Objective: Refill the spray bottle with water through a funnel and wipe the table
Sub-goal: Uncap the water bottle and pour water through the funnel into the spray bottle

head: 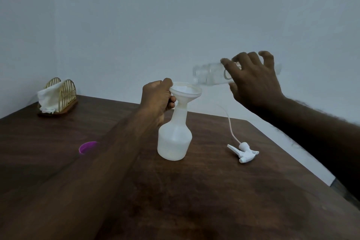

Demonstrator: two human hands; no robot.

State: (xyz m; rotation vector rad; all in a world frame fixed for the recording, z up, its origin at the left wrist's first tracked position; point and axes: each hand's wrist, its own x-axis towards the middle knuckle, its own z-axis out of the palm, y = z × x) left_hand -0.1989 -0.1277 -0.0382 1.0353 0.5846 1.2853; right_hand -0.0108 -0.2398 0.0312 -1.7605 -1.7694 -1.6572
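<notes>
A translucent white spray bottle (174,138) stands upright mid-table, with some liquid in its lower part. A white funnel (186,91) sits in its neck. My left hand (156,98) grips the funnel's rim from the left. My right hand (252,80) holds a clear plastic water bottle (209,73) on its side, mouth over the funnel's right edge. The white trigger spray head (244,152) with its thin dip tube lies on the table to the right of the spray bottle.
The brown wooden table (204,191) runs back to a pale wall. A gold wire holder with a white cloth (56,96) stands at the far left corner. A purple cap (87,147) lies left of my forearm. The table's right edge slants nearby.
</notes>
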